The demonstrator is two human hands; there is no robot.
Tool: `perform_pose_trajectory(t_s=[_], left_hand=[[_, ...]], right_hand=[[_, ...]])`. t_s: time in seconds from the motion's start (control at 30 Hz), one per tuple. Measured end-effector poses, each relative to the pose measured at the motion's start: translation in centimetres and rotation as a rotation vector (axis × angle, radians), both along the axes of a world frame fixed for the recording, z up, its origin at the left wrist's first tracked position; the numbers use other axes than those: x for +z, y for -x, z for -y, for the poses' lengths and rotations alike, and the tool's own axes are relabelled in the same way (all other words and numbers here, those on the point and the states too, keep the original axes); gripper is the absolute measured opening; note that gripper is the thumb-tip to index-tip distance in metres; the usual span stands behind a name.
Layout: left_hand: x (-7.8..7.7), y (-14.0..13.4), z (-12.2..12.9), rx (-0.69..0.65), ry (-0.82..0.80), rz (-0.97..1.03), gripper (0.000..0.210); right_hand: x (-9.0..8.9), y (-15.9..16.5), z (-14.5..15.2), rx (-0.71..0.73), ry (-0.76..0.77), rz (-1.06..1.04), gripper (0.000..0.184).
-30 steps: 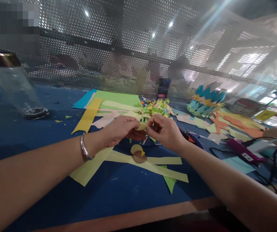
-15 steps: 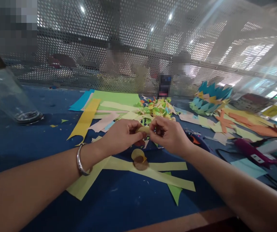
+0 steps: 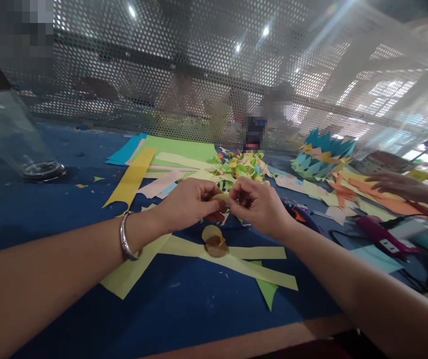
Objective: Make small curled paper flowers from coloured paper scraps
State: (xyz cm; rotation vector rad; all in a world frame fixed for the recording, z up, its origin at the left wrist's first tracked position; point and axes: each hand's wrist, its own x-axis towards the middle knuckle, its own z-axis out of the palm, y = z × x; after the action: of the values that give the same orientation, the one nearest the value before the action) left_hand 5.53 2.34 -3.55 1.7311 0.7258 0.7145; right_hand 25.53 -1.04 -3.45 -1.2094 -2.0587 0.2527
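Note:
Between my two hands is a small pale yellow piece of paper (image 3: 221,198), partly covered by fingers. My left hand (image 3: 191,202), with a silver bangle at the wrist, pinches its left end. The fingertips of my right hand (image 3: 256,204) close on its right end. Just below lie a round yellow paper piece (image 3: 211,233) and a brown disc (image 3: 216,249), overlapping on pale yellow paper strips (image 3: 251,268). A pointed green paper scrap (image 3: 267,290) sticks out under the strips. Behind my hands is a heap of small cut paper pieces (image 3: 245,165).
Coloured sheets (image 3: 187,145) and a yellow strip (image 3: 133,177) lie left of the heap. A glass bottle (image 3: 30,144) stands far left. On the right are a blue paper crown (image 3: 324,152), a purple power strip (image 3: 383,237) with cables, and another person's hand (image 3: 408,187). A perforated metal screen (image 3: 206,75) closes the back.
Another person's hand has come further into view at the right, over the orange paper. My hands keep their pinch on the paper, almost unmoved; the view has shifted slightly.

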Motion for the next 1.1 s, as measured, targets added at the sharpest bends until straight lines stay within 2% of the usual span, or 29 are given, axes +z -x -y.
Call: perform_pose_trajectory(t_s=[0.4, 0.6, 0.87, 1.1], left_hand=[[-0.5, 0.0, -0.2, 0.055, -0.051, 0.011, 0.011], [-0.1, 0.1, 0.6, 0.092, -0.167, 0.033, 0.015], [0.3, 0.1, 0.8, 0.124, -0.336, -0.083, 0.010], [-0.1, -0.1, 0.8, 0.153, -0.315, -0.135, 0.005]], right_hand=[[0.0, -0.1, 0.0, 0.016, 0.055, -0.062, 0.010], [0.3, 0.1, 0.2, 0.006, 0.039, -0.046, 0.009], [0.2, 0.2, 0.2, 0.008, 0.011, -0.010, 0.009], [-0.1, 0.4, 0.0, 0.036, 0.030, -0.007, 0.011]])
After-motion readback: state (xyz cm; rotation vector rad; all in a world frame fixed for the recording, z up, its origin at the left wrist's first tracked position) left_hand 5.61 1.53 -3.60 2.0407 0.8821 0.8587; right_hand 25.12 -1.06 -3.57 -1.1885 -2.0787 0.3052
